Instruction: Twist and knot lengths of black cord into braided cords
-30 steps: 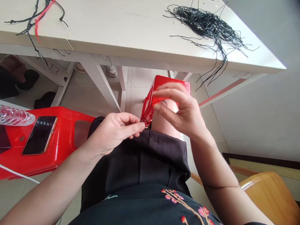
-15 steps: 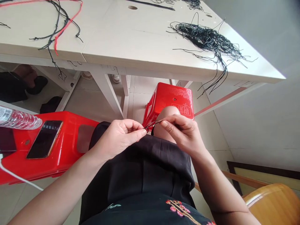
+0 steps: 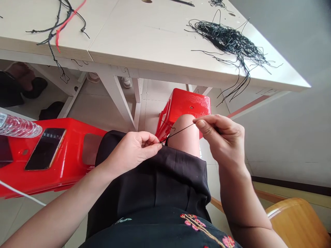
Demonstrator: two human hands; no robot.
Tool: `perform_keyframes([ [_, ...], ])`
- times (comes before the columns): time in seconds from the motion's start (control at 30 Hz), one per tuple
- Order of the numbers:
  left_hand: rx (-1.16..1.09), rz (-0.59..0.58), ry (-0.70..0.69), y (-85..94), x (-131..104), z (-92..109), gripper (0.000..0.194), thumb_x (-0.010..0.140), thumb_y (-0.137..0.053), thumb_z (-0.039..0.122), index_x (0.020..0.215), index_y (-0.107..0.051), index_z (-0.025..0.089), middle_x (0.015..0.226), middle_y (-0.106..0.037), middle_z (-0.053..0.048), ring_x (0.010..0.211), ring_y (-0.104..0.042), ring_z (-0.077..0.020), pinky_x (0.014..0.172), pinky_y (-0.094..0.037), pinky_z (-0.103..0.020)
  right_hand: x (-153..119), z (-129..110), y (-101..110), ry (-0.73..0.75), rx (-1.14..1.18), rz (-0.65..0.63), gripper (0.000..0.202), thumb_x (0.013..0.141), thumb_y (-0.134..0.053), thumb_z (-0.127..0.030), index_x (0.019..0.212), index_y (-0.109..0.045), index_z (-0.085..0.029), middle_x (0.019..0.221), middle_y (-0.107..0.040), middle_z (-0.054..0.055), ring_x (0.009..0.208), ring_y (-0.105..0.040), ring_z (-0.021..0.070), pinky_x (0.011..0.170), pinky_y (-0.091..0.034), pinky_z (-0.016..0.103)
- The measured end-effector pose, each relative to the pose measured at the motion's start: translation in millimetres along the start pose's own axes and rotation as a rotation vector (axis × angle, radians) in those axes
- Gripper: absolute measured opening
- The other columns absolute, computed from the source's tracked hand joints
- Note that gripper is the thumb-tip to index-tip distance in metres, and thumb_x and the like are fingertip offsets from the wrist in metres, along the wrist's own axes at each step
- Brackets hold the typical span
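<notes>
A thin black cord (image 3: 181,131) runs taut between my two hands above my lap. My left hand (image 3: 138,148) pinches its lower end between thumb and forefinger, where a small loop shows beside the fingertips. Higher and to the right, my right hand (image 3: 222,137) pinches the other part of the cord. A short loose end sticks up near the knee. On the white table lies a tangled pile of black cords (image 3: 230,39), some strands hanging over the front edge.
Black knotted cords (image 3: 55,29) and a red cord (image 3: 68,24) lie at the table's left. A red stool (image 3: 190,101) stands under the table edge. Another red stool (image 3: 71,137) at left bears a phone (image 3: 45,149) and a plastic bottle (image 3: 20,126). A wooden chair (image 3: 297,224) stands lower right.
My right hand has moved right and slightly up, drawing out a longer stretch of cord. My left hand has stayed nearly in place, still pinching. The view has shifted slightly.
</notes>
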State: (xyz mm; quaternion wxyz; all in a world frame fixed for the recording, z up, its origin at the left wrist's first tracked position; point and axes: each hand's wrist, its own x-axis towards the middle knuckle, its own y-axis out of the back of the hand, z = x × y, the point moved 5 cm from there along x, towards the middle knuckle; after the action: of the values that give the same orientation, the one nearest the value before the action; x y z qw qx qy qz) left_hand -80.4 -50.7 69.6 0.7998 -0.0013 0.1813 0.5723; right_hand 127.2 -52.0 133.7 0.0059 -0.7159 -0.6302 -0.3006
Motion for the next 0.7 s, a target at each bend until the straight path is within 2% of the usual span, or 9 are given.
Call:
perform_keyframes([
  [0.03,0.003,0.001,-0.001,1.0,0,0,0.019,0.073,-0.069,0.035,0.07,-0.067,0.016,0.06,-0.056,0.004,0.056,-0.049,-0.0057,0.054,-0.038,-0.016,-1,2,0,-0.023,-0.019,-0.06,0.009,0.084,-0.064,-0.023,0.077,-0.069,-0.02,0.068,-0.067,-0.003,0.06,-0.058,0.0083,0.053,-0.045,0.021],
  [0.1,0.01,0.011,-0.004,3.0,-1,1,0.019,0.073,-0.069,0.035,0.07,-0.067,0.016,0.059,-0.055,0.004,0.055,-0.048,-0.0053,0.053,-0.038,-0.015,-5,9,-4,-0.069,-0.093,-0.285,0.008,0.083,-0.064,-0.025,0.082,-0.071,-0.02,0.071,-0.068,-0.001,0.06,-0.058,0.0091,0.052,-0.045,0.022],
  [0.17,0.02,0.024,-0.008,4.2,-3,2,0.02,0.073,-0.069,0.035,0.069,-0.066,0.016,0.059,-0.055,0.004,0.055,-0.048,-0.0052,0.052,-0.038,-0.015,-10,15,-9,-0.08,-0.142,-0.434,0.012,0.083,-0.064,-0.024,0.092,-0.072,-0.019,0.083,-0.07,0.003,0.067,-0.061,0.0107,0.057,-0.048,0.024],
  [0.27,0.026,0.019,-0.011,3.0,-4,4,0.02,0.072,-0.07,0.036,0.069,-0.067,0.017,0.059,-0.056,0.004,0.055,-0.048,-0.0056,0.052,-0.039,-0.015,-11,14,-17,-0.023,-0.068,-0.415,0.019,0.087,-0.058,-0.02,0.102,-0.069,-0.018,0.096,-0.069,0.005,0.081,-0.064,0.0129,0.068,-0.052,0.026],
  [0.37,0.016,0.005,-0.014,0.5,-4,6,0.019,0.071,-0.071,0.035,0.069,-0.067,0.017,0.059,-0.056,0.003,0.054,-0.048,-0.0062,0.051,-0.039,-0.015,-12,8,-37,0.027,0.002,-0.505,0.02,0.087,-0.057,-0.018,0.104,-0.068,-0.018,0.092,-0.07,0.005,0.082,-0.064,0.0135,0.071,-0.052,0.027],
  [0.47,0.0,0.01,-0.001,0.1,-4,6,0.016,0.068,-0.073,0.031,0.068,-0.068,0.017,0.059,-0.056,0.003,0.054,-0.048,-0.0066,0.05,-0.039,-0.016,-9,3,-52,0.056,-0.01,-0.562,0.015,0.086,-0.056,-0.015,0.095,-0.068,-0.018,0.084,-0.069,0.003,0.076,-0.063,0.0126,0.067,-0.05,0.026],
  [0.57,-0.023,0.018,0.025,0.6,-4,5,0.014,0.067,-0.074,0.029,0.068,-0.068,0.017,0.059,-0.056,0.003,0.054,-0.048,-0.0065,0.049,-0.039,-0.016,-5,-2,-55,0.118,-0.05,-0.569,0.013,0.088,-0.054,-0.014,0.089,-0.066,-0.019,0.081,-0.068,0.003,0.074,-0.06,0.012,0.065,-0.048,0.025],
  [0.7,-0.052,-0.013,0.053,-3.6,-3,2,0.012,0.068,-0.073,0.028,0.068,-0.068,0.017,0.059,-0.057,0.004,0.054,-0.049,-0.0058,0.05,-0.039,-0.015,0,-8,-55,0.221,-0.202,-0.512,0.015,0.092,-0.048,-0.015,0.087,-0.061,-0.019,0.08,-0.065,0.002,0.074,-0.057,0.0124,0.072,-0.046,0.028],
])
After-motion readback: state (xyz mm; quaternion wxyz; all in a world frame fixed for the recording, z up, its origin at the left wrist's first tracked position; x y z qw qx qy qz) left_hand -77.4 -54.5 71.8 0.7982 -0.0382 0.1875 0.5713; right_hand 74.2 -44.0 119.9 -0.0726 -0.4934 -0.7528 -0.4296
